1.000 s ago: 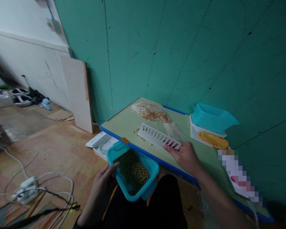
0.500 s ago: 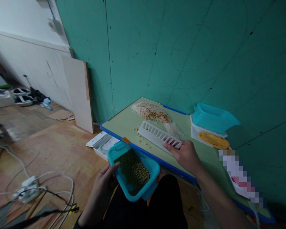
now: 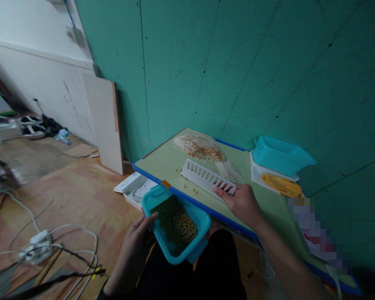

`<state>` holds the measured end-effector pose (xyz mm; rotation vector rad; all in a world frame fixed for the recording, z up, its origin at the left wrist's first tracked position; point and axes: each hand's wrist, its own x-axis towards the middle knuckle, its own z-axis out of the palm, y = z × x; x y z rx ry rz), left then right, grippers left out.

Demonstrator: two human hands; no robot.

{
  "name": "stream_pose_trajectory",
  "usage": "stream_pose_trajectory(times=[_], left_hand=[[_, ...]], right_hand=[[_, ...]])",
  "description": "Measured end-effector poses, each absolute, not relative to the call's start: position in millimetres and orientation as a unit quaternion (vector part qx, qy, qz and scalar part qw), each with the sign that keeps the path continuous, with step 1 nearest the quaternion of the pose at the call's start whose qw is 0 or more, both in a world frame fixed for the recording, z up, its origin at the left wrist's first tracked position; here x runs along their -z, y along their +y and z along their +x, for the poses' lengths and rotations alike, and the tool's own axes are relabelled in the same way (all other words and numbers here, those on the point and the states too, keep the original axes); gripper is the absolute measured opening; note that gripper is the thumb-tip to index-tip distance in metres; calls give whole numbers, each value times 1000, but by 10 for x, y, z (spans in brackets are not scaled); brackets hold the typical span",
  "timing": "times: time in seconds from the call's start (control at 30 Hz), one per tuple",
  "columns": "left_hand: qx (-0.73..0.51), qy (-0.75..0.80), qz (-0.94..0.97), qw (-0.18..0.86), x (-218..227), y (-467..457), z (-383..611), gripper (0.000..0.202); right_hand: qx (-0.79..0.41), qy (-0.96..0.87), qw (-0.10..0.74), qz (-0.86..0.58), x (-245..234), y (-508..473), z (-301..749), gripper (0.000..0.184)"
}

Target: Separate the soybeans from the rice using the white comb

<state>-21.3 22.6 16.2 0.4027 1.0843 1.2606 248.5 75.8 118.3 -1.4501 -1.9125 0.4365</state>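
My left hand grips the left rim of a blue plastic container, thumb over the edge. Small dark green beans and pale yellow beans lie inside it. The container is just below the near edge of the green-topped table. Over the tabletop, my right hand is closed around the right end of a white slotted plastic strip. A few loose beans lie by the strip's near side. Beyond it a mixed pile of yellow beans and white grains spreads out, with more white grains nearby.
An empty-looking blue bin stands at the table's right rear, by an orange-yellow cloth-like item. A green wall rises behind the table. On the floor at left are a power strip and tangled cables; a board leans upright.
Almost nothing differs. The white slotted strip has tilted slightly in my right hand, and the loose beans near it have shifted a little. My left hand keeps its hold on the container.
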Motion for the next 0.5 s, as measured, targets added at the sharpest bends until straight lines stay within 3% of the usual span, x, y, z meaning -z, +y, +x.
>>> stream_pose_trajectory(times=[0.5], left_hand=[[-556,480,168,657,-149,225,-213,23]], right_hand=[[-169,-744,344,-547,-1183,765,2448,27]])
